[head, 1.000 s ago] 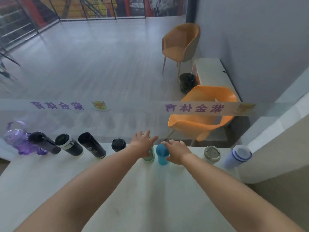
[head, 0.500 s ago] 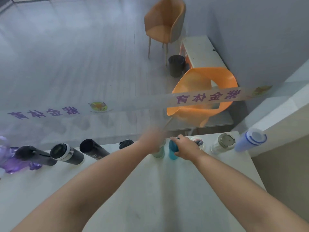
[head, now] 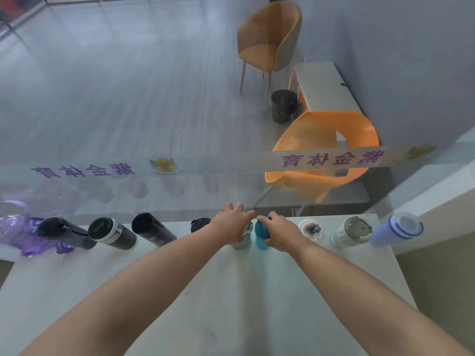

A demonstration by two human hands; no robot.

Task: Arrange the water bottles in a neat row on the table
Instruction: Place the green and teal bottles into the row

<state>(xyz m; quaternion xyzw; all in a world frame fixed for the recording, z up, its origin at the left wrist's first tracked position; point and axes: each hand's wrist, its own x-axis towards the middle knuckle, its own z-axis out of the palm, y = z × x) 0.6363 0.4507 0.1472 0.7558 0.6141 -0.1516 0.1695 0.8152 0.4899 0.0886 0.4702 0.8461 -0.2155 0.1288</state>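
Several water bottles stand in a row along the far edge of the white table [head: 231, 299], against a glass pane. From the left: a purple jug [head: 15, 224], three black bottles [head: 64, 233] [head: 113, 233] [head: 153, 229], a small black bottle [head: 200, 224], a pale green bottle [head: 243, 241], a teal bottle [head: 261, 233], a clear bottle [head: 311, 228], a white tumbler [head: 352, 232] and a light blue bottle [head: 397, 229]. My left hand [head: 231, 222] wraps the top of the pale green bottle. My right hand [head: 281, 233] grips the teal bottle beside it.
A glass pane with a printed band [head: 331, 159] rises right behind the bottles. Beyond it stand an orange chair [head: 326, 150], a tan chair [head: 270, 39], a dark bin [head: 284, 105] and a white bench [head: 323, 86]. A pale wall ledge [head: 437, 191] borders the table's right side.
My left hand has closed down over the pale green bottle. My right hand stays on the teal bottle. The view has tilted down; a clear bottle now shows to the right of my right hand.
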